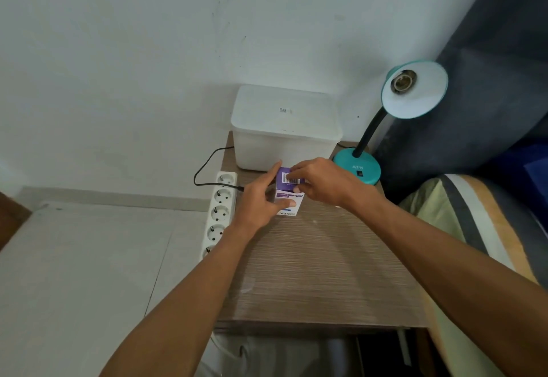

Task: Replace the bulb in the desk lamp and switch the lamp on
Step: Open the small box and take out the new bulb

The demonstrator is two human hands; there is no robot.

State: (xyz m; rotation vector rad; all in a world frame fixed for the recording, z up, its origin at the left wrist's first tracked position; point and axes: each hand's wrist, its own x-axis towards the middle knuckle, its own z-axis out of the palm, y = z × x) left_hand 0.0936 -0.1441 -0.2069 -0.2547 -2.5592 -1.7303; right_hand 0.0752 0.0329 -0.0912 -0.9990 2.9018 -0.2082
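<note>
A purple and white bulb box (289, 195) stands on the wooden table (320, 270) near its far edge. My left hand (261, 198) grips the box from the left, thumb across its front. My right hand (323, 182) pinches the top flap with the barcode. The teal desk lamp (413, 89) stands at the back right, its shade tilted toward me and its socket (402, 80) bare, with no bulb in it. The lamp's round base (360, 167) carries a small switch. The bulb itself is hidden inside the box.
A white lidded plastic tub (284, 127) sits behind the box against the wall. A white power strip (219, 213) lies along the table's left edge with a black cable (204, 169) plugged in. A dark sofa and a striped cushion (462, 222) crowd the right side.
</note>
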